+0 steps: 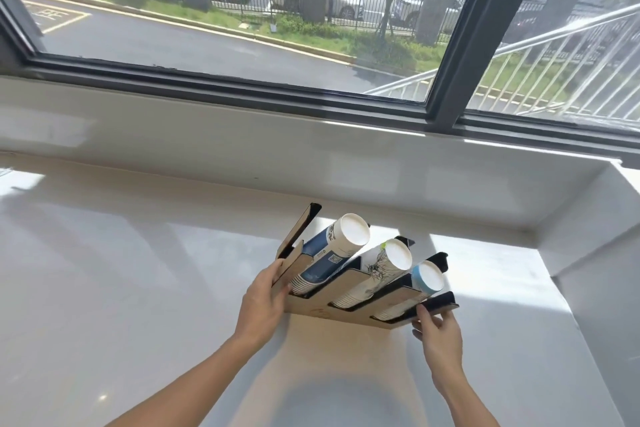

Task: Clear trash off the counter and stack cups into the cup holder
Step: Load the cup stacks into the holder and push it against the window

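A wooden cup holder (353, 279) with black dividers sits on the white counter (138, 270), turned at an angle. Three stacks of paper cups lie in its slots: a blue-and-white stack (329, 253) on the left, a white stack with a line drawing (377, 270) in the middle, and a small light-blue stack (420, 282) on the right. My left hand (265, 302) grips the holder's left front corner. My right hand (438, 333) holds its right front corner, fingers on the black end plate.
A white sill and raised ledge (311, 149) run behind the counter under a large window. A white wall block (595, 236) closes off the right side. No loose trash shows on the counter.
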